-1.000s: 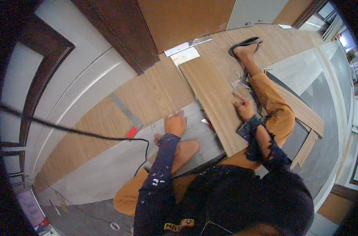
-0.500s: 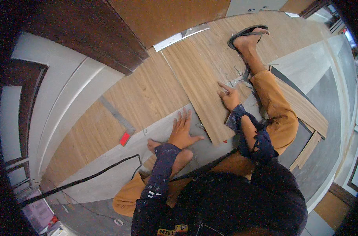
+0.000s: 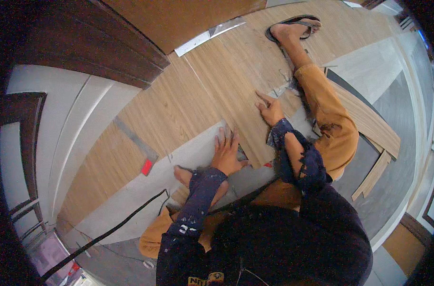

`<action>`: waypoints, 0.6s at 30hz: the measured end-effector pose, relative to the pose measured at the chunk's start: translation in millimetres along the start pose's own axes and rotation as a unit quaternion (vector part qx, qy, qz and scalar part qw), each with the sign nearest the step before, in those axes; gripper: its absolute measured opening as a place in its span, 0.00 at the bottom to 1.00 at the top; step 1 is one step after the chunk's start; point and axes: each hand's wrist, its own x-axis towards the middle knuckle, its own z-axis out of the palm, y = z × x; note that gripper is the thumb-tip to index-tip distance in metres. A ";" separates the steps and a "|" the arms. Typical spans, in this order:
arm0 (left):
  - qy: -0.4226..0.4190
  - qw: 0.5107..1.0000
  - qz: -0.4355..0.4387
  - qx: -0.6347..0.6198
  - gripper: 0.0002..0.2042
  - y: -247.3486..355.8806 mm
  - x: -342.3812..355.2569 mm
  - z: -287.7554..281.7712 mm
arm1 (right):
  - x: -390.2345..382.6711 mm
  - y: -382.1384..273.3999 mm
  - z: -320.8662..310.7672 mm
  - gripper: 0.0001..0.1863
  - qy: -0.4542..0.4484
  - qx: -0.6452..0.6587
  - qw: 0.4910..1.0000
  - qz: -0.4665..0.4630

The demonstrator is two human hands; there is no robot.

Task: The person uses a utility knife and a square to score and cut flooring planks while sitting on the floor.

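A light wood-look floor plank (image 3: 231,90) lies at an angle in front of me, alongside the wood-look flooring to its left. My left hand (image 3: 228,151) is open, palm down, fingers spread at the plank's near left edge; its fingertips reach the seam and its thumb points toward the plank's near end. Over the plank's right edge rests my right hand (image 3: 271,111), forefinger and thumb stretched out, the other fingers partly curled. Neither hand holds anything. A small red piece (image 3: 267,165) shows at the plank's near end.
Left of my hands lie a grey strip with a red end (image 3: 147,167) and a black cable (image 3: 107,231). More planks (image 3: 365,114) are at the right, beyond my bent leg. A metal strip (image 3: 193,44) runs beneath the brown door panel. Debris (image 3: 286,86) lies near my sandalled foot.
My left hand has shifted right, against the plank's edge. The seam on the plank's left side looks narrower. My right hand stays on the plank; the whole view has shifted slightly.
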 end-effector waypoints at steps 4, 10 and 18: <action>-0.017 1.000 -0.005 -0.009 0.61 1.3 -4.6 -0.3 | -4.5 -1.4 -2.8 0.28 0.001 0.009 0.999 -0.053; -0.011 1.000 0.011 -0.016 0.58 -3.8 -11.9 7.8 | -4.6 -8.0 -0.1 0.27 -0.004 -0.008 0.999 -0.040; 0.123 0.989 -0.067 -0.053 0.40 -28.8 -4.3 -13.3 | -7.8 -21.3 1.1 0.25 -0.021 0.030 0.998 0.048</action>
